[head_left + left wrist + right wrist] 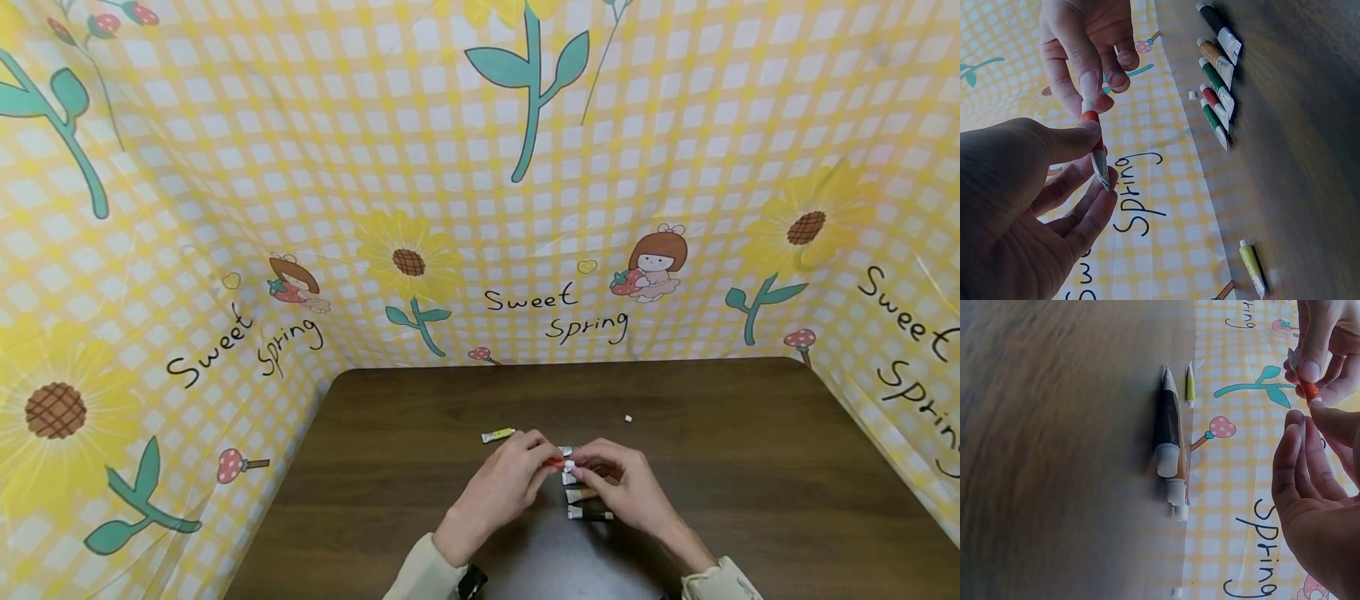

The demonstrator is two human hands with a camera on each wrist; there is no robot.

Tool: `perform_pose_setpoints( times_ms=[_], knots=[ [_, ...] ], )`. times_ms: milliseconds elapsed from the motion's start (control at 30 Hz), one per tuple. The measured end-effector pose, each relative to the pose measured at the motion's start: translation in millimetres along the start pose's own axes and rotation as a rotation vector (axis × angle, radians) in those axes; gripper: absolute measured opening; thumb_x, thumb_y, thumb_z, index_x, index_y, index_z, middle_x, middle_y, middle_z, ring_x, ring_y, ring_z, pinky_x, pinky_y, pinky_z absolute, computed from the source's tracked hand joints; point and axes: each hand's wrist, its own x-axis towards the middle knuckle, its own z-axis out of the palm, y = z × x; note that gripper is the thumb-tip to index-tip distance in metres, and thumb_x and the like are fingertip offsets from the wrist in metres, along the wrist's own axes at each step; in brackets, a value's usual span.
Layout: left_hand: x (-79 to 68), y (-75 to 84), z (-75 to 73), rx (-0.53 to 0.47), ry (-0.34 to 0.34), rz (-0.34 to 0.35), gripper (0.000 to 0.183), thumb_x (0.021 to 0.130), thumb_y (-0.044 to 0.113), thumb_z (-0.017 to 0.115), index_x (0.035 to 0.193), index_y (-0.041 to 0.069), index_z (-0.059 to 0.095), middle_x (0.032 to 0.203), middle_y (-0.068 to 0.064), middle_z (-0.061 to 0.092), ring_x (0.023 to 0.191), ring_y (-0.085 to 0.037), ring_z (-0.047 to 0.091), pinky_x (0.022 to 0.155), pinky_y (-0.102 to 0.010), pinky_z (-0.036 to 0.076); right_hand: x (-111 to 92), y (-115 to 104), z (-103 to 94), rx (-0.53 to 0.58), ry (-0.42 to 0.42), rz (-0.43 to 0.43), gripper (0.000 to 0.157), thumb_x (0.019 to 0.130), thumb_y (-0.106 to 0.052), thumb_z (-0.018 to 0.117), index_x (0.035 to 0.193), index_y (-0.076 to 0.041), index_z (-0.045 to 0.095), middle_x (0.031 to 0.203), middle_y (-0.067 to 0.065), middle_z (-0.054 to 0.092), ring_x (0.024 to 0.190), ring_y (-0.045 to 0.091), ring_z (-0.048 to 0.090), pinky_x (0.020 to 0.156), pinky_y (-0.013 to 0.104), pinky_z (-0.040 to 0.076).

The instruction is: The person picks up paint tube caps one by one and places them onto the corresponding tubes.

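My left hand [504, 479] pinches a small orange-red paint tube [1097, 142] between thumb and fingers, holding it above the table. At the tube's other end, the thumb and a finger of my right hand [626, 487] pinch its white cap [1087, 105]. Below the hands lies a row of paint tubes: a black tube [1216, 25], a brown tube [1215, 57], a green tube [1215, 80], a red tube [1215, 101] and another green tube [1212, 120]. In the head view, the right hand partly hides this row.
A yellow tube [498, 435] lies apart, beyond the left hand. One small white piece, which looks like a loose cap [628, 418], sits farther back on the dark wooden table [405, 400]. Checked yellow cloth [480, 225] surrounds the table's back and sides.
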Motion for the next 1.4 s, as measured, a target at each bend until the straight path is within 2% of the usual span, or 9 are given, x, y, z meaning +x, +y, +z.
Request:
perform_pose_setpoints(
  times_ms=[533, 800, 1067, 1267, 1400],
  knots=[
    [0.3, 2.2, -0.6, 0.000, -0.017, -0.005, 0.012, 0.104, 0.018, 0.072, 0.115, 0.018, 0.077, 0.112, 0.004, 0.070, 0.099, -0.012, 0.064, 0.088, -0.024, 0.057, -0.6, -1.2, 0.6, -0.001, -0.009, 0.070, 0.011, 0.097, -0.003, 0.076, 0.104, -0.011, 0.081, 0.097, 0.012, 0.077, 0.084, 0.006, 0.070, 0.068, 0.027, 0.061],
    [0.6, 3.1, 0.2, 0.005, -0.014, -0.002, 0.011, 0.104, 0.019, 0.072, 0.114, 0.018, 0.077, 0.111, 0.005, 0.070, 0.099, -0.012, 0.064, 0.087, -0.024, 0.056, -1.8, 0.0, 0.0, -0.017, -0.009, 0.100, 0.012, 0.100, -0.007, 0.074, 0.103, -0.015, 0.082, 0.100, 0.004, 0.077, 0.084, 0.009, 0.070, 0.067, 0.026, 0.060],
    [1.1, 3.4, 0.2, 0.007, -0.015, -0.004, 0.012, 0.104, 0.018, 0.072, 0.115, 0.018, 0.077, 0.112, 0.005, 0.070, 0.098, -0.011, 0.064, 0.087, -0.024, 0.057, -2.1, -0.3, -1.3, -0.015, -0.025, 0.134, 0.012, 0.104, -0.009, 0.070, 0.102, -0.011, 0.081, 0.098, 0.007, 0.076, 0.081, 0.006, 0.068, 0.066, 0.025, 0.059],
    [0.9, 2.9, 0.0, 0.011, -0.020, -0.005, 0.012, 0.104, 0.018, 0.072, 0.115, 0.018, 0.077, 0.112, 0.005, 0.069, 0.099, -0.012, 0.064, 0.087, -0.024, 0.057, -2.3, -1.3, -1.1, -0.014, -0.014, 0.110, 0.008, 0.101, -0.008, 0.073, 0.106, -0.010, 0.080, 0.097, 0.005, 0.075, 0.078, 0.009, 0.070, 0.064, 0.028, 0.059],
    [0.6, 2.4, -0.2, 0.010, -0.027, -0.011, 0.012, 0.104, 0.018, 0.072, 0.115, 0.018, 0.077, 0.113, 0.005, 0.069, 0.099, -0.012, 0.065, 0.087, -0.024, 0.057, -2.4, -0.8, -0.5, -0.029, 0.005, 0.057, 0.014, 0.095, -0.005, 0.080, 0.108, -0.011, 0.078, 0.098, 0.005, 0.075, 0.080, 0.011, 0.072, 0.065, 0.029, 0.061]
  ],
)
